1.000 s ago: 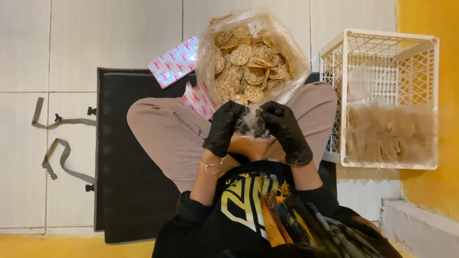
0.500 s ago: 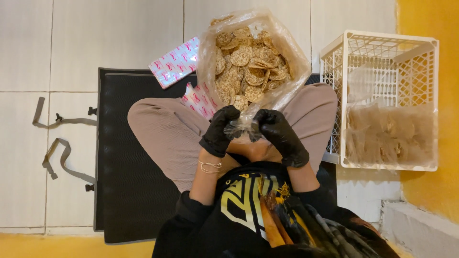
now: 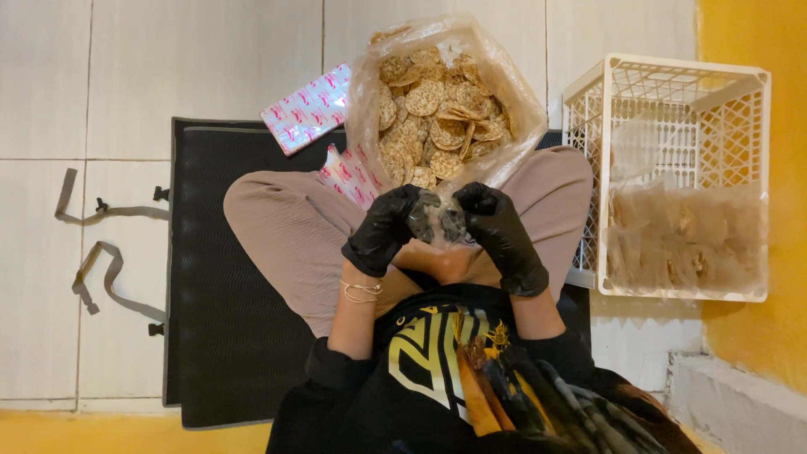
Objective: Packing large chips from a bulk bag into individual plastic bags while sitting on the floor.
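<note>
A small clear bag point(image 3: 438, 222) with a few round crackers inside is held between both hands, just above the crossed legs point(image 3: 294, 231) and right below the mouth of the large bag. Left hand point(image 3: 388, 229), black-gloved, is closed on the small bag's left side; right hand point(image 3: 498, 231), also black-gloved, is closed on its right side, so each grip is clamped on the same bag, fingertips nearly meeting at the middle. A thin bracelet point(image 3: 361, 291) is seen on the left wrist. A large clear plastic bag point(image 3: 445, 101), open and full of round brown crackers, is propped on the floor between the knees, touching both legs. Pink-and-white printed packets point(image 3: 304, 109) are lying just left of the large bag, one flat on the tiles and mat edge, another wedged against the left thigh. A black mat point(image 3: 214, 336) is spread under the seated person on the white tiled floor point(image 3: 126, 76). A white plastic crate point(image 3: 672, 168) is standing to the right, near the right knee, with filled clear bags of crackers stacked inside against its near wall. Grey straps point(image 3: 92, 252) with buckles are lying on the tiles to the left of the mat, well apart from the hands. A yellow wall point(image 3: 756, 34) is seen at the right edge.
</note>
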